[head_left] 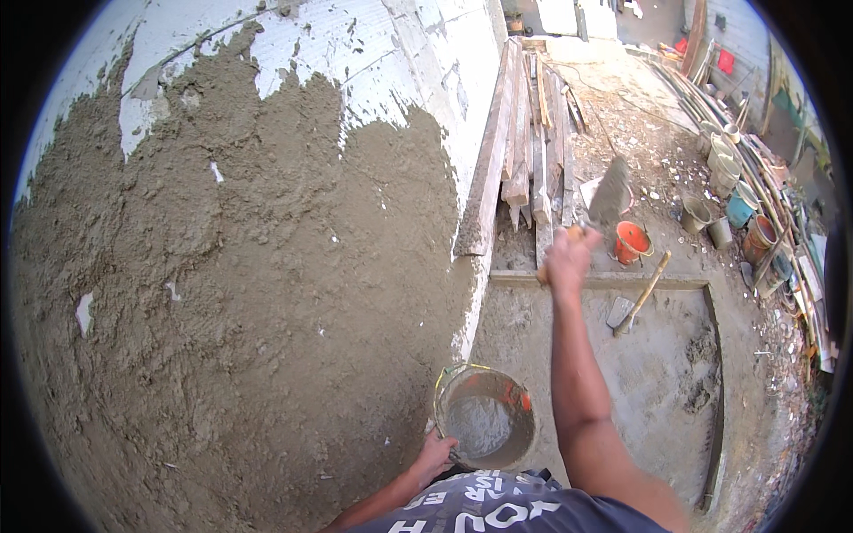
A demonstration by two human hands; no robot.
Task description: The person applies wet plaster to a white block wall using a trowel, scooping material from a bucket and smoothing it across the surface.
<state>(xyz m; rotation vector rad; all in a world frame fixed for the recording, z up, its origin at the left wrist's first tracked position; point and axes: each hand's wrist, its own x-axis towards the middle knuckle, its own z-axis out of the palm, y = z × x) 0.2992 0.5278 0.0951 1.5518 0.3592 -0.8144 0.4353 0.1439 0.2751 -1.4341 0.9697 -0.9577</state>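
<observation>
My right hand [569, 259] is closed round the wooden handle of a trowel [609, 191], its arm stretched forward. The mortar-smeared blade points up and away, clear of the wall. Low down near my body, my left hand [435, 455] grips the left rim of a bucket [514, 398], with a yellowish handle along its far side. A little wet grey mortar lies in the bottom. To the left stands a wall [267, 266] covered in rough grey mortar, with bare white patches and a white, splattered upper part.
A hoe [641, 298] lies in a shallow framed mixing bed [662, 373] to the right. An orange bucket [632, 240] stands just beyond it. Wooden beams [520, 142] lie along the wall ahead. Several buckets [742, 204] and long poles [777, 182] line the far right.
</observation>
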